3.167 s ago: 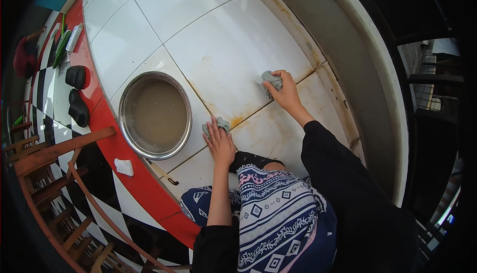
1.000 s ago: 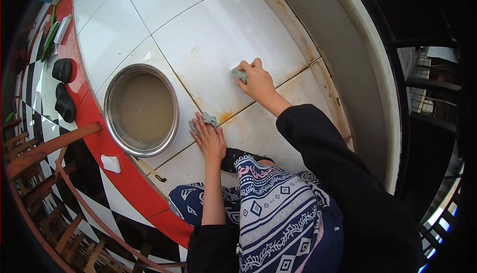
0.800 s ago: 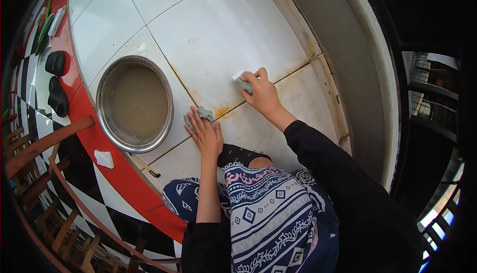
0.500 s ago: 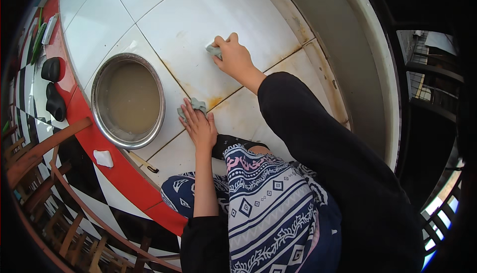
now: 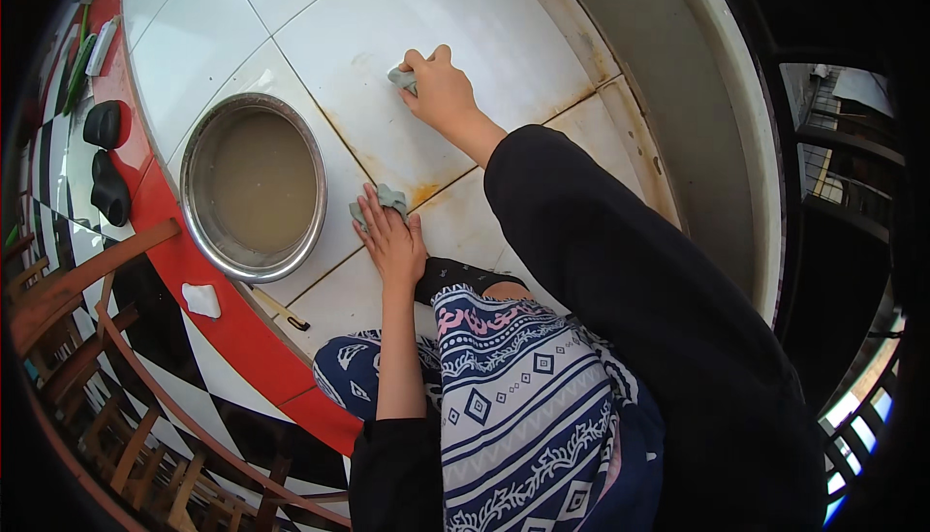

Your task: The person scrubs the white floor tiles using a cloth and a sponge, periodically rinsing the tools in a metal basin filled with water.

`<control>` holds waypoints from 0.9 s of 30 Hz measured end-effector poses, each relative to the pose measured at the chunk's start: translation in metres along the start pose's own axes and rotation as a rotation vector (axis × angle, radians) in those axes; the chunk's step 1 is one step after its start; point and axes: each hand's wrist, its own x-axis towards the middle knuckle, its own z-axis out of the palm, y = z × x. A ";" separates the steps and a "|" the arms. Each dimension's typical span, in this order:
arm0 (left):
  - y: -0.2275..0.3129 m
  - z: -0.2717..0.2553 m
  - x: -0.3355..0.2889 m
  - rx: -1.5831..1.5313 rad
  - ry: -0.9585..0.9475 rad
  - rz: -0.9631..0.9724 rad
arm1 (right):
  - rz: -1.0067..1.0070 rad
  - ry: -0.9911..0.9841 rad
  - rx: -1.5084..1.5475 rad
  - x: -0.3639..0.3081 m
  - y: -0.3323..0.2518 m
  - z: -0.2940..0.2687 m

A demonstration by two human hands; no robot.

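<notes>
My right hand [image 5: 444,96] is closed around a bunched grey-green cloth [image 5: 400,78] and presses it on a large white floor tile [image 5: 339,18]. My left hand [image 5: 395,249] lies flat with fingers stretched out, over a second grey-green cloth [image 5: 390,200] near a tile joint. Parts of both cloths are hidden under the fingers. Just right of the left hand's cloth is an orange-brown stain [image 5: 423,191] on the tile. To the left stands a round metal basin [image 5: 316,212] holding cloudy brownish water.
Below the basin lie a thin yellowish stick-like tool with a dark end [image 5: 291,319] and a white block [image 5: 201,300] on the red border [image 5: 257,358]. Black shoes [image 5: 108,188] sit at the left. A wooden chair [image 5: 107,290] is lower left; a grey wall [image 5: 678,96] bounds the right.
My right hand has slid the cloth a little left and farther away across the tile. The left hand stays in place on its cloth. The whole view has shifted slightly.
</notes>
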 end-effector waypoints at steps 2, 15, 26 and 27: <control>-0.004 -0.004 -0.002 0.002 0.002 -0.018 | -0.017 -0.061 0.038 -0.020 0.005 -0.005; 0.004 -0.001 0.000 0.038 -0.001 -0.010 | -0.010 0.018 0.009 0.012 -0.004 0.007; -0.001 -0.008 -0.002 0.058 -0.022 -0.047 | -0.080 -0.060 0.046 -0.103 0.033 -0.022; 0.003 -0.007 0.000 0.040 0.010 -0.022 | -0.100 -0.013 0.057 -0.084 0.028 -0.020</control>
